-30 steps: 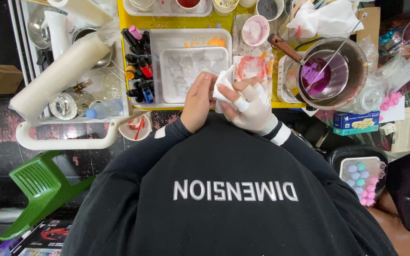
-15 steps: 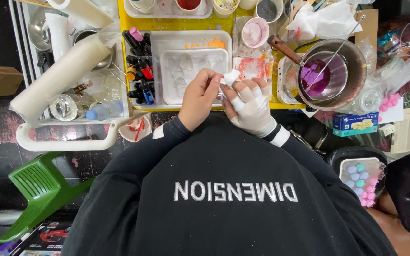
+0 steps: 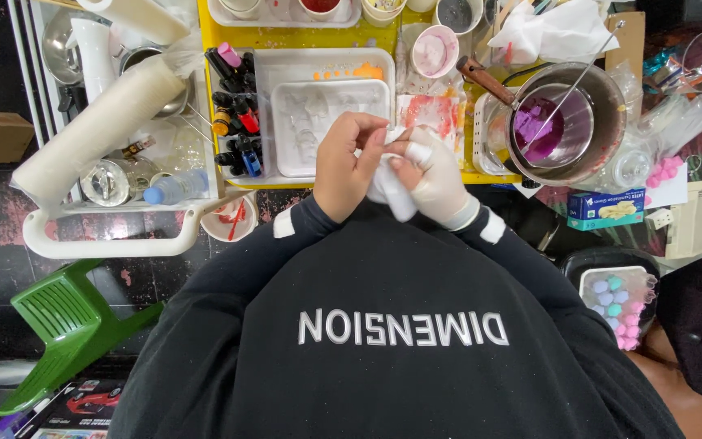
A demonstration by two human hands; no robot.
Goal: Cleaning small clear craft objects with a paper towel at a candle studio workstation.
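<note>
Surroundings: a white tray point(image 3: 331, 114) on a yellow table point(image 3: 286, 36), just beyond the hands; paint bottles point(image 3: 233, 110) to its left; a pan point(image 3: 566, 122) of purple liquid with a metal stirrer to its right; a pink-stained cloth point(image 3: 432, 114) between tray and pan. A paper roll point(image 3: 95, 126) lies across a white cart point(image 3: 107, 240) at far left; a green stool point(image 3: 62, 321) stands below it. Nothing blocks the view of the hands. The bare left hand point(image 3: 347, 162) and gloved right hand point(image 3: 436, 183) meet above the dark sweatshirt point(image 3: 400, 325), both closed on a crumpled white wipe point(image 3: 387, 191). The wipe's long axis runs from upper left to lower right. Compared with half a second earlier, the hands sit lower, nearer the chest, and the wipe is bunched between them rather than raised at the fingertips
</note>
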